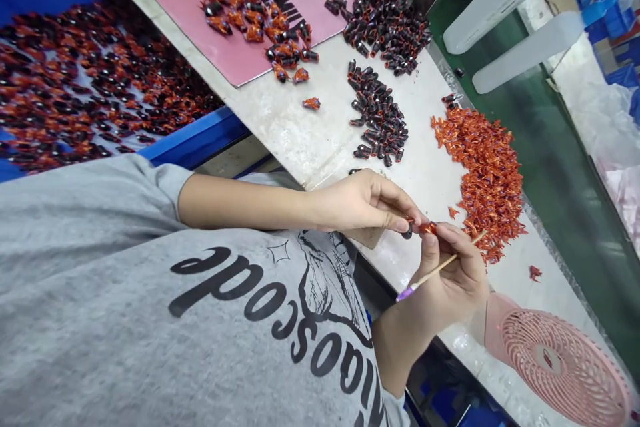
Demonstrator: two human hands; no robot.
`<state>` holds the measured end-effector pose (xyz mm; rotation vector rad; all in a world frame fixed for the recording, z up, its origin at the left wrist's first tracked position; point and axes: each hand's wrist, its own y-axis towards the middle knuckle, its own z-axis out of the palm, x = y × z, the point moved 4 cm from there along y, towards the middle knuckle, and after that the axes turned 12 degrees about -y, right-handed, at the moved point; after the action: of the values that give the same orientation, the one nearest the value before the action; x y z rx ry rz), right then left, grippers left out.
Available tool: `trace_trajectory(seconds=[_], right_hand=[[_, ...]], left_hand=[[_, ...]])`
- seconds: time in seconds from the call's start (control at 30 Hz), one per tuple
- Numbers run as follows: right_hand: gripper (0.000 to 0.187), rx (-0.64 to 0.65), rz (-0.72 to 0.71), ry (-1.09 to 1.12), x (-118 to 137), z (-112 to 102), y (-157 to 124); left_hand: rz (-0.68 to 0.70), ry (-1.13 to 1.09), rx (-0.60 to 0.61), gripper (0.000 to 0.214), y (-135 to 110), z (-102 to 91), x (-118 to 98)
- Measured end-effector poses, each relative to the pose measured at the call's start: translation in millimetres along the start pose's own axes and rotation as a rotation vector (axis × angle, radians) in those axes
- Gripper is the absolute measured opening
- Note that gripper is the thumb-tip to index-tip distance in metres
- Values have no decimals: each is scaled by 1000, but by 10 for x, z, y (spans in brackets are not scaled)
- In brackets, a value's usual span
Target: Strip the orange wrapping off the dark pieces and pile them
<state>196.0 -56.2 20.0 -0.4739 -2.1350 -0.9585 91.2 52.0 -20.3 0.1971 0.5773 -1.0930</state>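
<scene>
“…oscope” on gray T-shirt (165, 340)

glossy orange foil (483, 180), matt grey cloth shirt (100, 320).

Head-worn view, looking down, close

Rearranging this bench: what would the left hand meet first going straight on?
The left hand would probably meet the small red-and-black piece at its fingertips, then the right hand; depth is unclear.
</scene>
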Motion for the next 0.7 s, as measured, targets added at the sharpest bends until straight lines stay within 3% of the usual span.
trace_trajectory(seconds=[0.17,0.3,0.47,0.7], right_hand=[[20,-45,-195,-163,7,103,-18],[20,-11,-165,-91,19,172,-53],[17,-60,-111,-43,163,193,-115],[27,-44,-297,-128,256,234,-176]], left_hand=[[-15,-47,-105,17,-55,-75,2],[-20,-53,-134,15,-131,-115,-33],[139,94,-88,13,-189,-95,-165],[174,82,-92,12,-248,-60,-199]])
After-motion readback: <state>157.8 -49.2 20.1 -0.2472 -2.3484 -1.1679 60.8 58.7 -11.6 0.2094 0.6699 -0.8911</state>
